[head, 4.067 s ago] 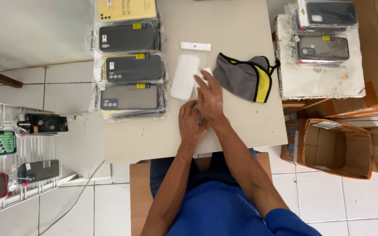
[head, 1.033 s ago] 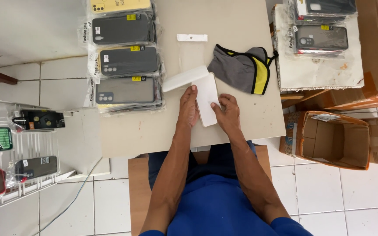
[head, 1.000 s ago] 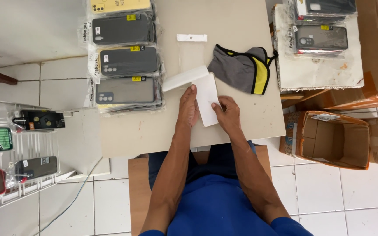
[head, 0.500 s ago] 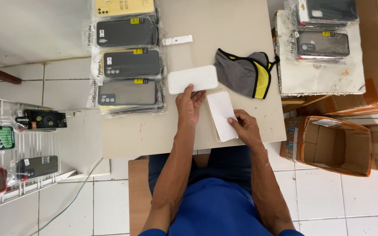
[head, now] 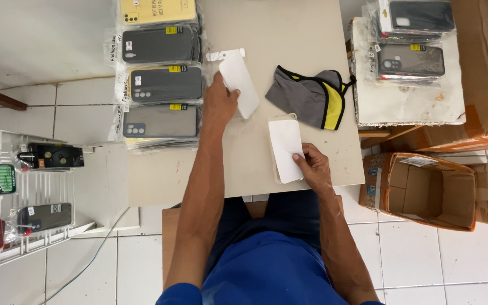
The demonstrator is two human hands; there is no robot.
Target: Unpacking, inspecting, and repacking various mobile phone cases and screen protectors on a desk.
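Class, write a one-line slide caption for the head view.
Left hand lifts a white rounded card while right hand pins a white rectangular sheet beside a grey-and-yellow cloth mask.

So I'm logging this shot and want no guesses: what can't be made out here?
Head view, the only one:
- Left hand: fingertips behind the white sheet.
- Clear case under the white card, only edges show.
- Top yellow case, cut by frame edge.

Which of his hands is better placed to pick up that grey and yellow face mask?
Probably the left hand. It is up the table near the face mask, though it holds a white card. The right hand sits lower, at the table's near edge, pinning a white sheet.
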